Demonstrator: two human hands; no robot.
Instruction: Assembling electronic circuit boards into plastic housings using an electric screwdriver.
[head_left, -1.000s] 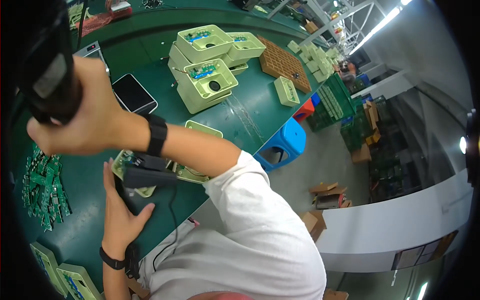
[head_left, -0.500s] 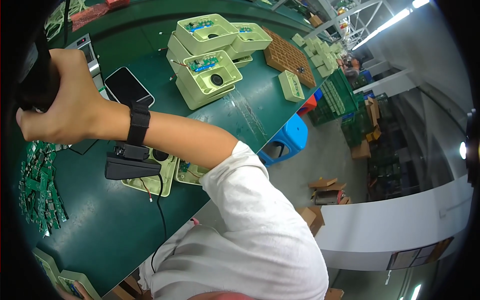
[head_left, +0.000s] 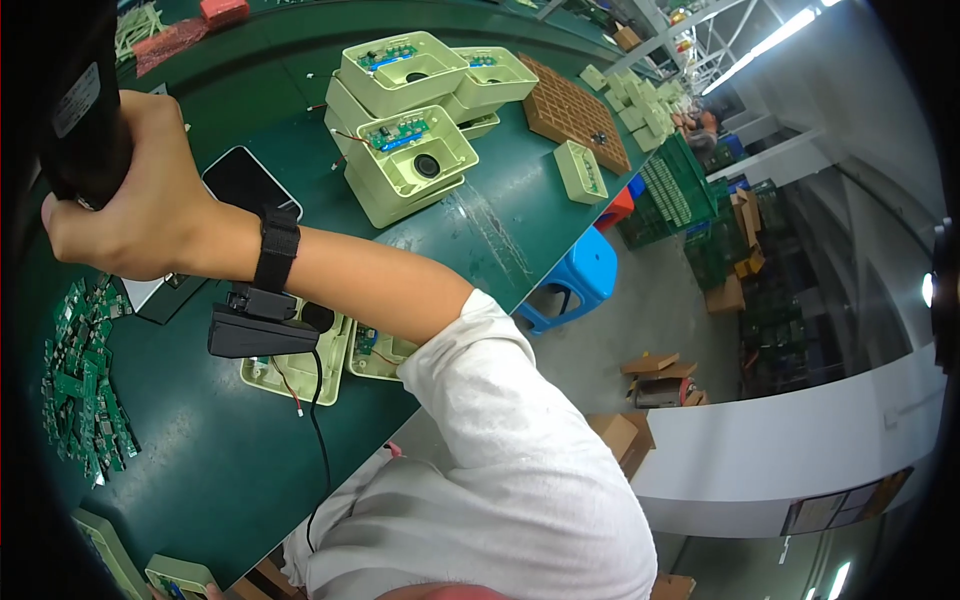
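Note:
My right hand [head_left: 150, 195] is wrapped around a black cylindrical tool [head_left: 88, 130] with a pale label; its lower end is hidden by the fingers. A black strap with a small device [head_left: 262, 332] sits on that wrist. At the lower left edge, the fingertips of my left hand [head_left: 213, 592] grip a pale green plastic casing [head_left: 182, 572] with something blue inside; most of that hand is out of the picture. Another pale green casing [head_left: 105, 550] lies beside it. Below my right hand spreads a pile of green circuit boards [head_left: 85, 385].
Stacked pale green casings [head_left: 410, 150] with boards and wires stand on the green table [head_left: 230, 470]. Under my forearm lie open casings [head_left: 290, 380]. A phone [head_left: 250, 180], a white-topped box [head_left: 160, 295], a brown grid tray [head_left: 570, 115] and a blue stool [head_left: 580, 280] are around.
The casing in my left hand has shifted right and slightly down. My right hand and the black tool have moved slightly right, and more of the tool's label shows.

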